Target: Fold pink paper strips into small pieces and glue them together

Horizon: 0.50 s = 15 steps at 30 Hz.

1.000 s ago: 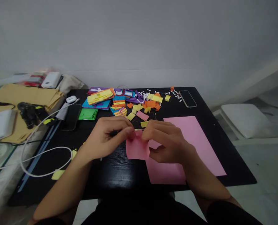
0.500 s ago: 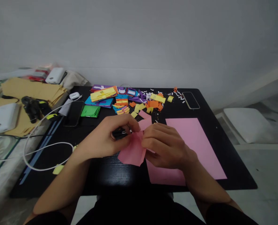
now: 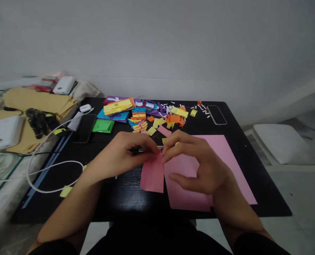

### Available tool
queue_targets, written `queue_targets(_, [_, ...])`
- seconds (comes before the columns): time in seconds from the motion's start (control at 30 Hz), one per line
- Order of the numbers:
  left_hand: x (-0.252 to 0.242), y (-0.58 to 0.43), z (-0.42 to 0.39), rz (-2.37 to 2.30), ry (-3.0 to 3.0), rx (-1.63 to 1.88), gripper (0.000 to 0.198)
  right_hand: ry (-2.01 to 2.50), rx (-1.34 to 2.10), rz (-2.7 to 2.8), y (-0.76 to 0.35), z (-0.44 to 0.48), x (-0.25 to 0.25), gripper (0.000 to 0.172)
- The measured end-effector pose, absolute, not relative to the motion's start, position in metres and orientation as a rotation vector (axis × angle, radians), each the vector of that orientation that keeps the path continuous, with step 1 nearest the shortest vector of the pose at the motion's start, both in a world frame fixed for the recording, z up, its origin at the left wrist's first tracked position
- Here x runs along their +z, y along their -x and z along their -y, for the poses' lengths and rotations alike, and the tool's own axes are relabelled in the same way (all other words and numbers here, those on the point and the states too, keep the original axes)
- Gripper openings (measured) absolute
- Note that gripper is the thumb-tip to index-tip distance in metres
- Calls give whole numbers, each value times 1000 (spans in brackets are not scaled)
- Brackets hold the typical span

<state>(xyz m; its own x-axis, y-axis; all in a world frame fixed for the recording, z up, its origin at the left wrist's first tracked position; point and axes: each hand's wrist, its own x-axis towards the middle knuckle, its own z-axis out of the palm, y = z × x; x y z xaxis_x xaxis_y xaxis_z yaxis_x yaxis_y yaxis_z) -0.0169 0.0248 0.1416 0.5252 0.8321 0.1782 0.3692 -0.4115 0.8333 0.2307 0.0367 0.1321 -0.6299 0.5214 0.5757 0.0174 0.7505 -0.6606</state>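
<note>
A small creased piece of pink paper (image 3: 152,177) hangs from the pinched thumb and fingers of my left hand (image 3: 125,152), just above the black table. My right hand (image 3: 202,161) is beside it, thumb spread away from the fingers, with its fingertips at the paper's upper right edge. Whether those fingertips touch the paper I cannot tell. Under and beyond my right hand lies a larger pink sheet (image 3: 230,170), flat on the table and partly covered by the hand.
Beyond my hands lie yellow and orange paper scraps (image 3: 176,118), folded paper bundles (image 3: 117,107) and a green stack (image 3: 103,126). Phones lie at left (image 3: 85,128) and right (image 3: 217,115). A white cable (image 3: 53,192) loops at left. A white stool (image 3: 281,141) stands right.
My right hand has loosened, its thumb swinging away from the pink piece. The piece now hangs flatter and straighter, while my left hand keeps its pinch.
</note>
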Motion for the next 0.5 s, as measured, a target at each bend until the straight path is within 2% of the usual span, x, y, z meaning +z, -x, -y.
queue_targets(0.17, [139,17,-25,-979,-2075,768,14,684,901,2018,-227,-43,126,7])
queue_targets(0.5, [138,16,-25,-941,-2168,783,10,721,1191,1927,-226,-41,127,9])
